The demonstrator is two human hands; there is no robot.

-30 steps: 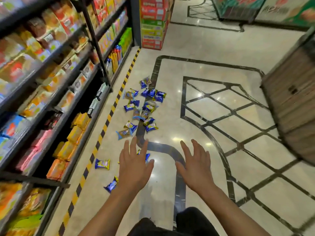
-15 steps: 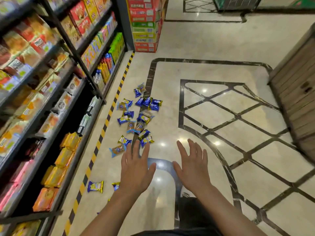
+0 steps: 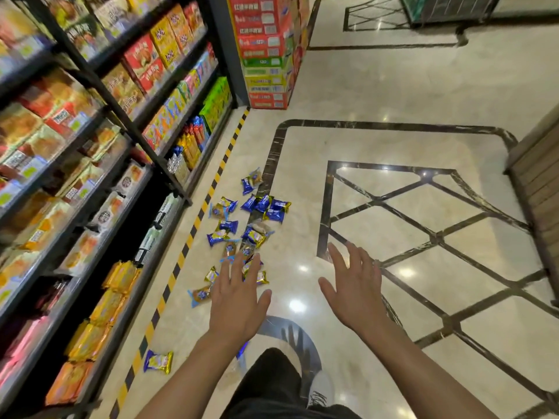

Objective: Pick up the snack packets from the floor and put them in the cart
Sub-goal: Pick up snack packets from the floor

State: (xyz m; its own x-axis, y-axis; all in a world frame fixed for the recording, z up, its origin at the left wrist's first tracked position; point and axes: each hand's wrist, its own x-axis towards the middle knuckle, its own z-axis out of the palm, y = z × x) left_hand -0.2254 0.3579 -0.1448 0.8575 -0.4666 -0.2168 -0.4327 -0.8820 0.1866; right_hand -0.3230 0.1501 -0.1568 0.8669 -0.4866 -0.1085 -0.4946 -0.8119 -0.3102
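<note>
Both hands empty, fingers spread and apart: left hand (image 3: pixel 237 300) out over the near edge of the spill, right hand (image 3: pixel 352 293) over bare floor (image 3: pixel 393 86), neither touching anything. Nearest pkt is a lone blue/yellow packet (image 3: pixel 158 361) down by the striped tape (image 3: pixel 169 285), just off the shelf base; another blue bit pokes out under the left forearm, can't tell more. Main snack packets (image 3: pixel 251 225) lie in a loose scatter ahead of the left hand, some overlapping, running from the orange-ish one by the left wrist out to a single pkt at the far end (image 3: pixel 251 182). Judgement: light, soft foil pillow packs, crinkly and slick, contents prob crushable, so pinch the crimped end seams or scoop a few flat, don't squeeze the middle. Glossy marble means they'll likely skate if pushed; rake toward self rather than press down. Room: wide open floor to the right and ahead. Left is tight, the shelving (image 3: pixel 90 176) has low tiers right at floor level, watch knuckles and stock. Wooden unit (image 3: pixel 538 182) at far right, stacked cartons (image 3: pixel 266 55) beyond the pile. Cart not in view, drop-off path unknown.
</note>
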